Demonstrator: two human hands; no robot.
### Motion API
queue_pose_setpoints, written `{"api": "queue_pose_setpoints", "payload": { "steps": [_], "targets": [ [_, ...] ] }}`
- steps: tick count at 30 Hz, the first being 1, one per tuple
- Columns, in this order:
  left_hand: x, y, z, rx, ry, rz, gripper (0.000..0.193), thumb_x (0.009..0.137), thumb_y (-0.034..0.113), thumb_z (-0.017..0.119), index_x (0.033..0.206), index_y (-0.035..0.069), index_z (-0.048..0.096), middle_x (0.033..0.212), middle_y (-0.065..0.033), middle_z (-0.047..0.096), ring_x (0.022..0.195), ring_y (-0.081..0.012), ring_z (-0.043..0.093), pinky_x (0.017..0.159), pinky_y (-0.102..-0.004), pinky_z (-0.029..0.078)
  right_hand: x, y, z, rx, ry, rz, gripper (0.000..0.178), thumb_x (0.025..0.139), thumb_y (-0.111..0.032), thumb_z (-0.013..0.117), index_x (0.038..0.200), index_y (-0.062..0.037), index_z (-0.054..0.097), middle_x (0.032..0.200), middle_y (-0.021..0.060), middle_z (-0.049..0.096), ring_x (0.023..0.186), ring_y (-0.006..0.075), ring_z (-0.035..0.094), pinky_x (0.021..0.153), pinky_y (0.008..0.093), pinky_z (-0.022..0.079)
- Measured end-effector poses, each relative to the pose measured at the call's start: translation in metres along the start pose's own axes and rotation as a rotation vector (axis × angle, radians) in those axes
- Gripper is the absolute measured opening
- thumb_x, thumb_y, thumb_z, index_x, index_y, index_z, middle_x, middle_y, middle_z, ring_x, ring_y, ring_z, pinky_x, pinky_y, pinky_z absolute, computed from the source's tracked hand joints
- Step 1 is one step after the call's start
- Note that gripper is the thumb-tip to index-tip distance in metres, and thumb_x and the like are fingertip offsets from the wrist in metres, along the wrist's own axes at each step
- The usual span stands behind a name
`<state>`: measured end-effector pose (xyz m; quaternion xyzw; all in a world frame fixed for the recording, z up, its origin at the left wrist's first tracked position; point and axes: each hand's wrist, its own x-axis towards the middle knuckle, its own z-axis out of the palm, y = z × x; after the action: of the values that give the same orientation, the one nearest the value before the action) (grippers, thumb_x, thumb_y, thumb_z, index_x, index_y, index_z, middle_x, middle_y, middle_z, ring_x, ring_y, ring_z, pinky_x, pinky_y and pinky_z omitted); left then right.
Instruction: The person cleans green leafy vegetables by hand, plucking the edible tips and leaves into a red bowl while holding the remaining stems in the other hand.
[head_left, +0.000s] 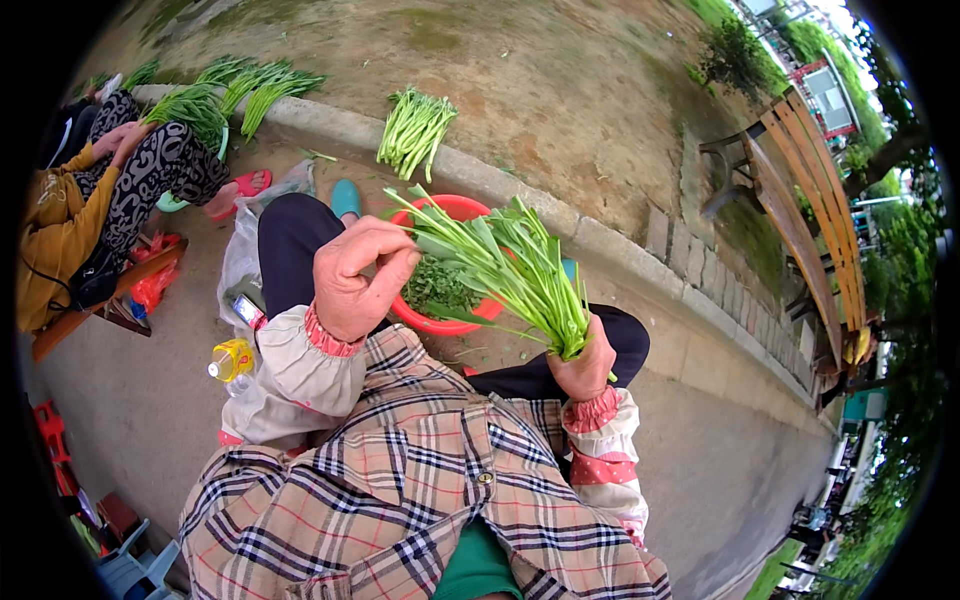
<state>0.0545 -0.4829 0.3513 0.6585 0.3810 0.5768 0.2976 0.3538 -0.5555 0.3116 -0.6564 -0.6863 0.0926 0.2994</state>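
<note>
Right hand (583, 365): fingers closed round the stem ends of a bunch of leafy greens (535, 285), held aslant, leaf tips up-left. Bunch sits over the right part of the red plastic basin (435, 325), in front of the lap. Left hand (358, 275): thumb and forefinger narrow, near the leaf tips at the basin's left side; can't tell if a leaf is pinched between them.

Basin has loose chopped-looking greens (438, 287) inside. Second stem pile (415, 132) lies on the concrete curb (340, 130), beyond the basin.

Risks, my read:
- Right grip is at one end only, so the leafy end could sag or fan out; a loose hold would let stems slip.
- A hard left-hand tug could pull whole stems out or tear leaves.
- Bunch overhangs the rim on the right, so dropped bits could miss the basin.
- Yellow-labelled bottle (232, 360) stands near the left sleeve (300, 365); a swinging elbow could tip it.
</note>
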Motion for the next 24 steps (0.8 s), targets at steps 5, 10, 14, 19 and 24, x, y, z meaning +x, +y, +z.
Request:
{"api": "queue_pose_setpoints", "payload": {
  "steps": [5,10,14,19,24],
  "targets": [
    [0.032,0.008,0.012,0.096,-0.233,0.131,0.029,0.077,-0.003,0.062,0.105,0.001,0.062,0.096,-0.0113,0.061,0.077,-0.0199,0.061,0.069,-0.0269,0.048,0.000,-0.007,-0.003,-0.062,-0.023,-0.016,0.048,0.061,-0.007,0.071,0.107,-0.0071,0.054,0.089,0.0151,0.063,0.082,0.0341,0.063,0.069,0.0359,0.051],
    [0.037,-0.010,0.020,0.224,-0.329,0.271,0.028,0.076,-0.002,0.062,0.104,0.001,0.062,0.094,-0.0124,0.061,0.080,-0.0251,0.063,0.069,-0.0296,0.051,0.000,-0.009,-0.004,-0.046,-0.018,-0.009,0.049,0.061,-0.007,0.071,0.107,-0.0074,0.054,0.088,0.0150,0.063,0.082,0.0340,0.063,0.070,0.0359,0.051],
    [0.037,-0.016,0.019,0.242,-0.350,0.292,0.022,0.076,0.000,0.063,0.099,0.001,0.063,0.088,-0.0107,0.061,0.077,-0.0248,0.063,0.065,-0.0298,0.051,-0.001,-0.007,-0.004,-0.040,-0.017,-0.019,0.048,0.061,-0.007,0.071,0.107,-0.0075,0.054,0.088,0.0150,0.063,0.082,0.0340,0.063,0.069,0.0362,0.051],
    [0.038,-0.013,0.018,0.350,-0.310,0.304,0.016,0.074,-0.003,0.063,0.090,0.001,0.063,0.080,-0.0089,0.061,0.069,-0.0228,0.061,0.061,-0.0290,0.049,-0.001,-0.008,-0.002,-0.049,-0.024,-0.008,0.049,0.060,-0.006,0.070,0.106,-0.0079,0.054,0.088,0.0151,0.063,0.082,0.0346,0.063,0.069,0.0364,0.051],
    [0.040,-0.011,0.034,0.103,0.003,-0.001,0.013,0.077,-0.005,0.059,0.089,0.000,0.063,0.073,-0.0028,0.059,0.059,-0.0095,0.055,0.052,-0.0221,0.043,0.003,-0.016,0.001,-0.005,-0.017,0.008,0.049,0.060,-0.006,0.068,0.107,-0.0073,0.054,0.087,0.0148,0.063,0.081,0.0345,0.063,0.069,0.0366,0.050]
  ]
}}
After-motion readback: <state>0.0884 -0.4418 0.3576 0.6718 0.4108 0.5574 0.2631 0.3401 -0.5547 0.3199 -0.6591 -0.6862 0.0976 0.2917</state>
